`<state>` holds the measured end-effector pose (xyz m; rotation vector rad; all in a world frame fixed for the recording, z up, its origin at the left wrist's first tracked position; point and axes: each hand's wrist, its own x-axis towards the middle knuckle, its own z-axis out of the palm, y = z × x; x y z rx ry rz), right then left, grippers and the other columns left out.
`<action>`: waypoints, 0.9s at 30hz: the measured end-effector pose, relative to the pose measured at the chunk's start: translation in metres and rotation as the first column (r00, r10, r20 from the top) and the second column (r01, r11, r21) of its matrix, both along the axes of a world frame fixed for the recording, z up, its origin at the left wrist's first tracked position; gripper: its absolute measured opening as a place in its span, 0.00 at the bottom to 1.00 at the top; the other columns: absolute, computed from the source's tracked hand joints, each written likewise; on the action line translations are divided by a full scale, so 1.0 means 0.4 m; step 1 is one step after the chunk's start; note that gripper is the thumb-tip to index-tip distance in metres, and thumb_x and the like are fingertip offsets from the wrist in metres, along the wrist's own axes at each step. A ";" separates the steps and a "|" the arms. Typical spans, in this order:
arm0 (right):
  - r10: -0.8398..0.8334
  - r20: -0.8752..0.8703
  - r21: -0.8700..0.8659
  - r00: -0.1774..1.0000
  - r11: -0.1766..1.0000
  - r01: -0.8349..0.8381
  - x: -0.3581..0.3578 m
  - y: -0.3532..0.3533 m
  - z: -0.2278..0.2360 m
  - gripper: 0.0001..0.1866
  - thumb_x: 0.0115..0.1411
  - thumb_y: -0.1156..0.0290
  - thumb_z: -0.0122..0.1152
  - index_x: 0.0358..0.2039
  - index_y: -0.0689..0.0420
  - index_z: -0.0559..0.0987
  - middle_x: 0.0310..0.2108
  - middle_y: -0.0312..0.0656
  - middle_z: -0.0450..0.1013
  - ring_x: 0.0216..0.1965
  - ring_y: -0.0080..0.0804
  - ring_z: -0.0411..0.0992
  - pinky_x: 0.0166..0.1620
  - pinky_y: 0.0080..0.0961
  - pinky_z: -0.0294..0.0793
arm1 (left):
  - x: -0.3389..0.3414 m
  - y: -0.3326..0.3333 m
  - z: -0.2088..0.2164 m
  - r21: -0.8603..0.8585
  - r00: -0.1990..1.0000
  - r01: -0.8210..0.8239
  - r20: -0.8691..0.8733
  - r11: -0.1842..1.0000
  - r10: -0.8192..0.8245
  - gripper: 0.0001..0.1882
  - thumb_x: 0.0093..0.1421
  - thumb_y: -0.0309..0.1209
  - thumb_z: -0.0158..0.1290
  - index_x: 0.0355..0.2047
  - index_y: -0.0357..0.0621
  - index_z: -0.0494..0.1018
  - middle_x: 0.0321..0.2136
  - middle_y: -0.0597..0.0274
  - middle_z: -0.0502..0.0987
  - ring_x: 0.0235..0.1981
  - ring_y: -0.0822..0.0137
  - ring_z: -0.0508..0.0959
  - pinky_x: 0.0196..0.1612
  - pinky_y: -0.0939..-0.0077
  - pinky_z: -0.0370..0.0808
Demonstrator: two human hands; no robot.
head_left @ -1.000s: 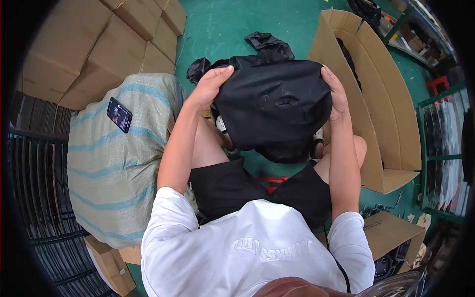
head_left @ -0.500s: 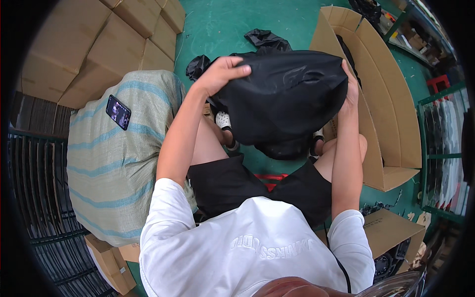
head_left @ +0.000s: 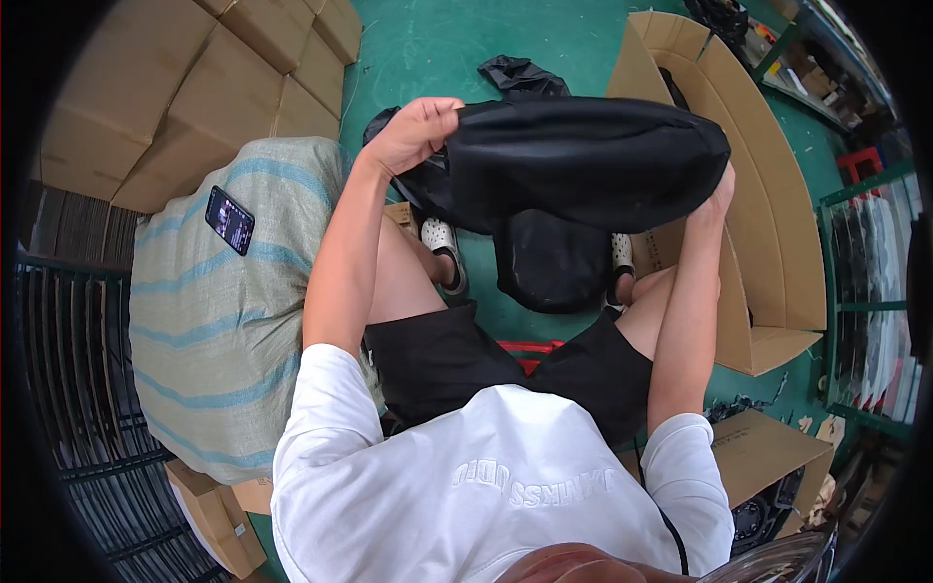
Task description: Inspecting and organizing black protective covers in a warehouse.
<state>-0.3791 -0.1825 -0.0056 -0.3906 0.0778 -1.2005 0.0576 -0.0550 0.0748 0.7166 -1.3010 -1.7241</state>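
Note:
A smooth black leather-like cover (head_left: 583,160) is stretched sideways in the air in front of my knees. My left hand (head_left: 416,136) is closed on its left end, the thumb and bent fingers pinching the edge. At the other end my right hand (head_left: 717,199) grips the rounded corner, most of its fingers hidden behind the material. Beneath the cover, between my feet, stands a black rounded piece (head_left: 554,267); whether it is joined to the cover I cannot tell. More loose black material (head_left: 428,189) hangs below my left hand.
A striped woven sack (head_left: 214,360) with a phone (head_left: 230,221) on top bulges at my left, before stacked cartons (head_left: 126,78). On the right a long open carton (head_left: 768,194) stands close to my right hand. Crumpled black plastic (head_left: 525,75) lies on the green floor ahead.
My right hand has moved right, drawing the cover out wider and flatter. Its hanging lower part has lifted, exposing the black rounded piece. The left hand has shifted slightly left and closed on the edge.

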 end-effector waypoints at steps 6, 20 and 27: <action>-0.125 -0.047 -0.068 0.991 0.990 0.121 -0.055 -0.002 -0.004 0.18 0.70 0.63 0.45 0.43 0.65 0.78 0.44 0.52 0.77 0.46 0.47 0.75 0.56 0.42 0.73 | -0.064 0.047 -0.138 0.228 0.815 0.174 0.513 0.958 -0.270 0.13 0.58 0.36 0.63 0.32 0.36 0.77 0.29 0.75 0.78 0.33 0.82 0.72 0.39 0.81 0.70; 0.015 -0.055 -0.047 0.998 0.999 -0.018 0.006 0.016 0.023 0.21 0.71 0.60 0.45 0.50 0.66 0.74 0.49 0.52 0.75 0.50 0.45 0.74 0.57 0.43 0.72 | 0.088 0.018 0.072 -0.030 0.885 -0.259 0.392 0.965 0.250 0.11 0.66 0.36 0.53 0.29 0.44 0.76 0.26 0.75 0.77 0.24 0.86 0.73 0.28 0.87 0.69; 0.271 -0.093 -0.019 0.958 0.962 -0.274 0.168 0.158 0.107 0.21 0.71 0.61 0.43 0.54 0.64 0.71 0.50 0.50 0.74 0.50 0.42 0.75 0.57 0.39 0.73 | 0.056 0.073 -0.034 0.063 0.964 0.105 0.237 0.992 -0.118 0.13 0.57 0.35 0.61 0.37 0.39 0.77 0.42 0.63 0.77 0.46 0.72 0.74 0.53 0.77 0.67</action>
